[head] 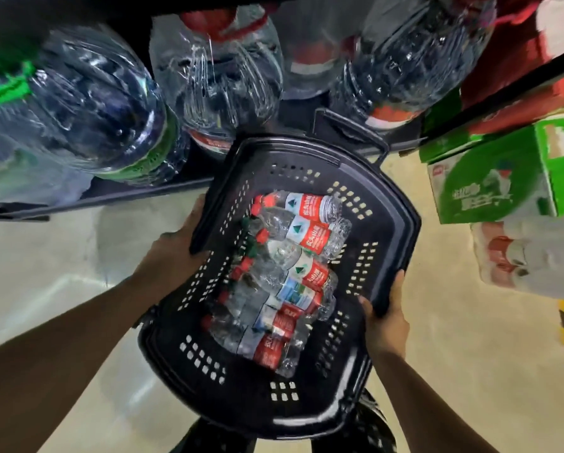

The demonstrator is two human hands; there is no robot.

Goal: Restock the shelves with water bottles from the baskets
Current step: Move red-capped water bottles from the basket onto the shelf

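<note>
Hands: both are clamped on the basket (306, 416), one on each long side, so that the load is borne evenly between them.
Left hand (176, 243): set against the left rim at mid-frame. The thumb is laid along the outer wall and the fingers are hidden under the rim, so the grasp is judged rather than fully seen.
Right hand (387, 318): wrapped round the right rim, lower right of centre, with the thumb inside and a finger outside.
Bottles (284, 279): small and red-labelled, laid on their sides in a row along the basket bottom at frame centre. None is touched. All lie between the two grips and below the rim.
Basket: black and perforated, apparently held up off the floor (45, 273). Its far end lies near the shelf (127, 194), probably so that the bottles can be moved across easily.
Handle (349, 125): folded back at the far end, upper centre, which leaves the opening free.
Step judged: the basket is presented to the shelf, and no bottle has been taken out yet.
Jugs (88, 103): large and clear, ranged on the shelf across the top of the frame.
Carton (502, 178): green, at upper right, well apart from the grips.
</note>
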